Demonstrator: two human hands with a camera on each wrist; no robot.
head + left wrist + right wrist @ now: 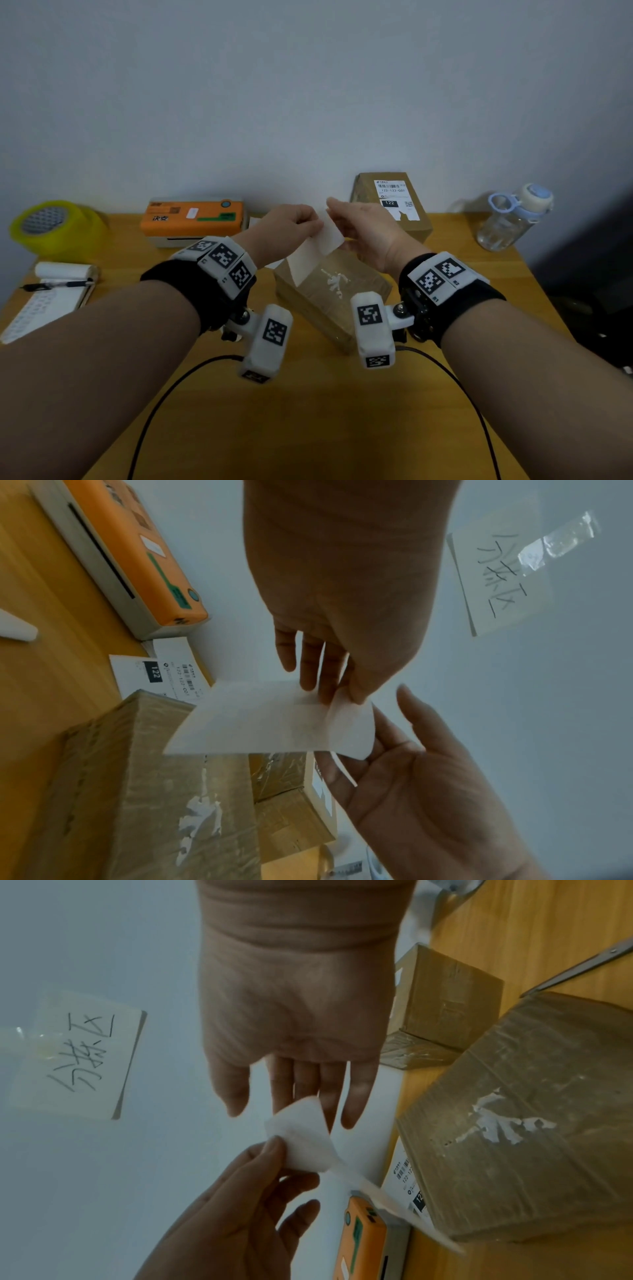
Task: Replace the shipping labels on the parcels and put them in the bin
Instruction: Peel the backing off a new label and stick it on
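Observation:
A white shipping label [320, 245] hangs in the air over the near brown parcel [337, 301], whose top carries torn label scraps. My left hand [313, 224] pinches the label's upper edge between thumb and fingers [325, 688]. My right hand [334, 209] has straight fingers [310, 1085] lying against the label's corner [301, 1131], with the thumb held apart from it. The label's corner curls where the two hands meet. A second parcel [394, 209] with a printed label stands at the back right.
An orange label printer [195, 219] sits at the back, with a printed label [164, 674] lying beside it. Yellow tape roll [51, 226] and notepad with pen [51, 291] are at the left, a water bottle [510, 219] at the right. A handwritten note [496, 574] is taped to the wall.

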